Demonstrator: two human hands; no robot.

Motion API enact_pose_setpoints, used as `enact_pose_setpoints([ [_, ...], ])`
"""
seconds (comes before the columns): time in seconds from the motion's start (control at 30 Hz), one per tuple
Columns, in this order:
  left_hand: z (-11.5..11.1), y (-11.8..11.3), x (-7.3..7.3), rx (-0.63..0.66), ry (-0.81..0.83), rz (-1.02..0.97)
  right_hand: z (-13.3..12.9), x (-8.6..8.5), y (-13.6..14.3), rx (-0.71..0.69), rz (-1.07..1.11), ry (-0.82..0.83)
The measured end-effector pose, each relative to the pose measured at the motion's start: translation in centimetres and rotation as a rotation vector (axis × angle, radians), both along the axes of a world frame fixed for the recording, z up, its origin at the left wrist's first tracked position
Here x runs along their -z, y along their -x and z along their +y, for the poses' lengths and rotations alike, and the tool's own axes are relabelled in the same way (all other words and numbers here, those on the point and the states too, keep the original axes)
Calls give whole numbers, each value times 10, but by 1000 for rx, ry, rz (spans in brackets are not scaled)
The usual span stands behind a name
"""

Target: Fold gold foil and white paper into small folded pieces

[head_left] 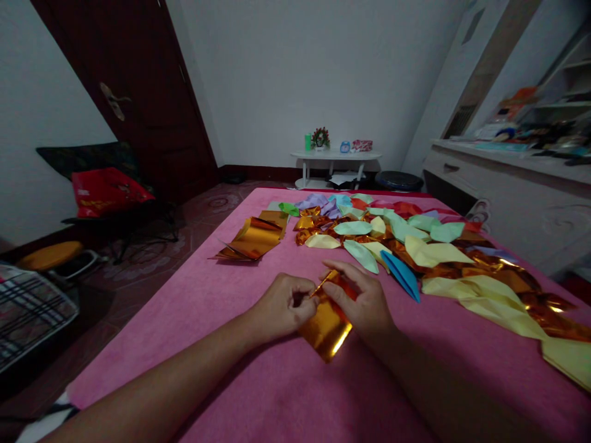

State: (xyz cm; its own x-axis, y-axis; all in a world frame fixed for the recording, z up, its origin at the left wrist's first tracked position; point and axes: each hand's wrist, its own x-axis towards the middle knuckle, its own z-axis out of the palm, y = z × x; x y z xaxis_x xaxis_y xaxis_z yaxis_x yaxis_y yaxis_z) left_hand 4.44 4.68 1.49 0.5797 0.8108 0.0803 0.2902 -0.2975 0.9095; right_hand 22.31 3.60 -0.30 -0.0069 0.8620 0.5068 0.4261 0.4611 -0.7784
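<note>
I'm looking over a room whose pale wall (258,80) is rising far beyond the hands; a dark red door (143,117) is standing beyond them to the left, and a white cabinet (521,203) is filling the right. Under the hands, a pink tabletop (207,369) is spreading out on all sides. A small white side table (332,156) is standing against the wall, well beyond them.

Folded papers (401,227) in gold, yellow, pale green and other colours are lying beyond and right of the right hand (364,298). Gold sheets (256,237) are lying loosely piled, curling a little, just beyond the left hand (289,304).

Between both hands I'm seeing a gold foil sheet (330,323). The left hand is pinching its left side between thumb and fingers; the right hand is gripping its far right part, thumb on the face. Its narrow rolled edge (324,283) is slanting away and rightward along its long axis. One corner is pointing back between the forearms; I can't tell the sheet's longer side.
</note>
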Motion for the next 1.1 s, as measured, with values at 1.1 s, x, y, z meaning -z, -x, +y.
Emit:
enact_pose_setpoints([
  [1.1, 30, 13, 11, -450, 44, -429, 11, -4, -14, -182, 700, 305],
])
